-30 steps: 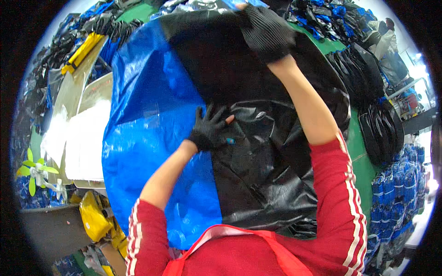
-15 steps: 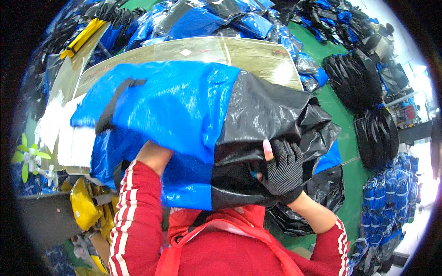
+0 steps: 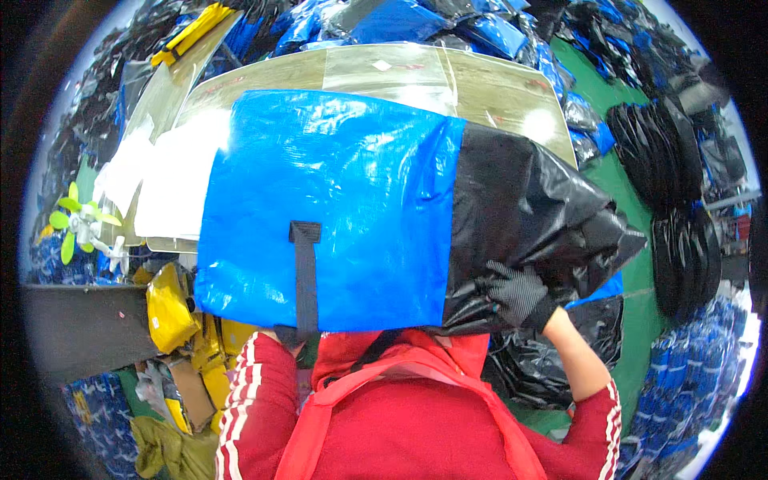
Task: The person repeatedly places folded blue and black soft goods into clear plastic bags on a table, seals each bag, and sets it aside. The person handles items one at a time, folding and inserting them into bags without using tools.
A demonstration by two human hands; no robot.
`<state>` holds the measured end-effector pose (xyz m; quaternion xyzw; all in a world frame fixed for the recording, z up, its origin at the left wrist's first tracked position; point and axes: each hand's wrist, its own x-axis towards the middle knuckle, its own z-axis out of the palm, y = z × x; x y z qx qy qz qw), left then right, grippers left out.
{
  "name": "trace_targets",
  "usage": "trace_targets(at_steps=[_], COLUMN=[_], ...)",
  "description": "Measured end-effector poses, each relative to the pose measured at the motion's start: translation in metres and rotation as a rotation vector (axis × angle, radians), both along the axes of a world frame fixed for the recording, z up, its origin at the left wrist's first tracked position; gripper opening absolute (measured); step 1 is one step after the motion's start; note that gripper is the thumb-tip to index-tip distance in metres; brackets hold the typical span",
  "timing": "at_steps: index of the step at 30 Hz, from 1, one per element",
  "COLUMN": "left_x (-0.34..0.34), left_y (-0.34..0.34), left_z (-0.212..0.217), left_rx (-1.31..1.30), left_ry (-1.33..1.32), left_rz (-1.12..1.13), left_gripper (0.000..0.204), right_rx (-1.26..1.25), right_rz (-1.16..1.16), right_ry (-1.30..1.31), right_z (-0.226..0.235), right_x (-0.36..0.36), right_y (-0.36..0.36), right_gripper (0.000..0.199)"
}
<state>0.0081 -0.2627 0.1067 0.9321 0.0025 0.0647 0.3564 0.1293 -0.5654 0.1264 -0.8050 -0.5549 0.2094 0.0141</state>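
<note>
A large bag of blue tarpaulin (image 3: pixel 336 208) with a black plastic end (image 3: pixel 528 216) is held flat in front of me, over the table. A black strap (image 3: pixel 305 276) runs down its blue face to the lower edge. My right hand (image 3: pixel 520 296), in a black glove, grips the crumpled black end from below. My left hand is hidden under the bag's lower edge near the strap; only its red sleeve with white stripes (image 3: pixel 248 384) shows.
A table with a shiny clear cover (image 3: pixel 480 88) lies behind the bag, with white sheets (image 3: pixel 168 184) at its left. Piles of blue and black bags ring the table. Black stacks (image 3: pixel 672 160) stand on the green floor at right. Yellow bags (image 3: pixel 168 312) hang at lower left.
The bag was spread out under both hands, then lifted and turned. Now it is pulled taut and flat, blue face up, with my right hand under the black end.
</note>
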Motion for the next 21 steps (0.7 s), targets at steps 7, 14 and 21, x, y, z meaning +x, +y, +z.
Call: trace_targets(at_steps=[7, 14, 21], left_x=[-0.014, 0.031, 0.067], left_y=[-0.046, -0.007, 0.021], left_z=[0.087, 0.035, 0.004], left_rx=[-0.23, 0.621, 0.658], left_ry=[0.162, 0.05, 0.342], left_rz=[-0.055, -0.392, -0.413], left_gripper=[0.052, 0.078, 0.082], right_rx=[-0.112, 0.343, 0.036], right_rz=[0.06, 0.092, -0.561], right_ry=[-0.01, 0.116, -0.494], right_z=[-0.02, 0.076, -0.014], right_x=[0.009, 0.014, 0.059], right_y=[0.005, 0.044, -0.027], right_gripper=[0.034, 0.026, 0.09])
